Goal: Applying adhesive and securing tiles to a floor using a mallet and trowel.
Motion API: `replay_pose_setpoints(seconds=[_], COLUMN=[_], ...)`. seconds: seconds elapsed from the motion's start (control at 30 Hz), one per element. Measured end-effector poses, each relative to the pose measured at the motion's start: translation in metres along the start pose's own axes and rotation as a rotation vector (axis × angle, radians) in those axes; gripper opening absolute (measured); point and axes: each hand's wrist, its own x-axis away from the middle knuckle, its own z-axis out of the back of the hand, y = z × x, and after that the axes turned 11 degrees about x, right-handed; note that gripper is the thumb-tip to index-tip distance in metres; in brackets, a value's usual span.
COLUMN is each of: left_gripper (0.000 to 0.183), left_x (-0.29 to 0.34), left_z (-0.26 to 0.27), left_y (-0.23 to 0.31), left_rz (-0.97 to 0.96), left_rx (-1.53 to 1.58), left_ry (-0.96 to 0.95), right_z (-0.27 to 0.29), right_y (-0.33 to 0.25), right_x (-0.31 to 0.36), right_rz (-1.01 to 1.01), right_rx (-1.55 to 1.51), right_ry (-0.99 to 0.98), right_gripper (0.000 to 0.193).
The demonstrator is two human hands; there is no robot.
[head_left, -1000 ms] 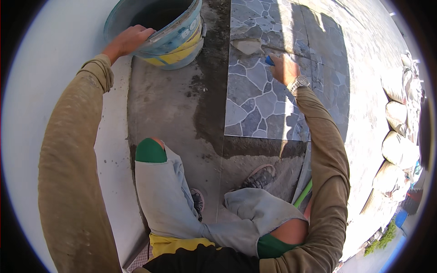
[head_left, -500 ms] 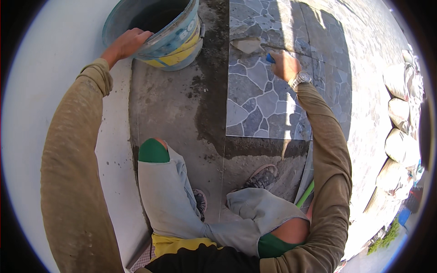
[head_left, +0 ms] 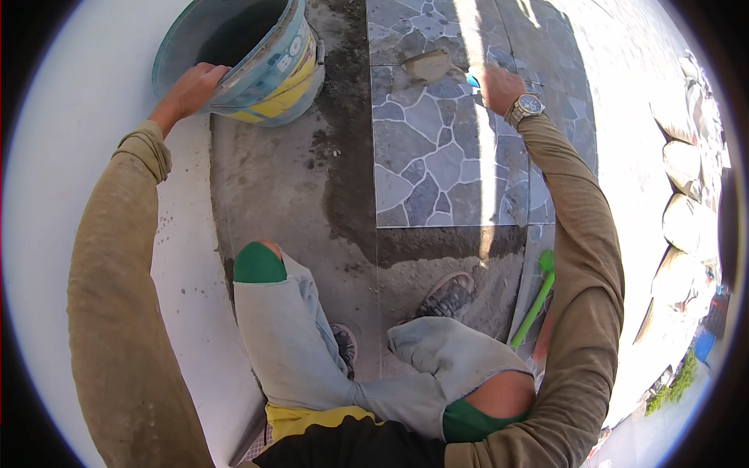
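Observation:
My left hand (head_left: 195, 90) grips the near rim of a large grey-blue bucket (head_left: 300, 95) with a yellow band. The bucket's mouth tips toward the white wall, and its dark inside hides any contents. In my right hand (head_left: 501, 87) is a trowel (head_left: 427, 67), held by its blue handle. Its mortar-smeared blade points left and lies over the stone-patterned tiles (head_left: 437, 148), flat or nearly so. Whether the blade touches them I cannot tell. Smears of mortar mark the tiles near the blade.
A white wall (head_left: 183, 257) runs along the left. Rough concrete (head_left: 265, 187) with a damp dark strip borders the tiles. A green tool (head_left: 534, 308) with a long handle lies by my right forearm. Several filled sacks (head_left: 680, 218) line the far right. A thin string crosses the concrete.
The view has shifted slightly, and the bucket and tiles sit further left in it. My right hand has drawn the trowel a little rightward over the tiles. My left hand keeps its hold on the rim.

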Motion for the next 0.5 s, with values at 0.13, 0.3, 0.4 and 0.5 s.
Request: replay_pose_setpoints(seconds=[0.13,0.3,0.4,0.5], left_gripper=[0.03,0.03,0.029,0.033], left_x=[0.009,0.007,0.008,0.005], left_z=[-0.003,-0.003,-0.001,0.0], left_y=[-0.006,-0.01,-0.008,-0.004], left_rz=[-0.034,-0.09,-0.123,-0.043], left_rx=[-0.066,-0.044,-0.098,-0.019], left_ry=[0.035,0.019,0.04,0.002], right_z=[0.02,0.029,0.046,0.038], right_y=[0.016,0.065,0.05,0.006], right_x=[0.026,0.042,0.039,0.02], right_rz=[-0.147,-0.233,-0.242,-0.182], right_rx=[0.009,0.103,0.103,-0.086], right_ry=[-0.112,-0.133,-0.108,-0.006], right_gripper=[0.03,0.026,0.029,0.033])
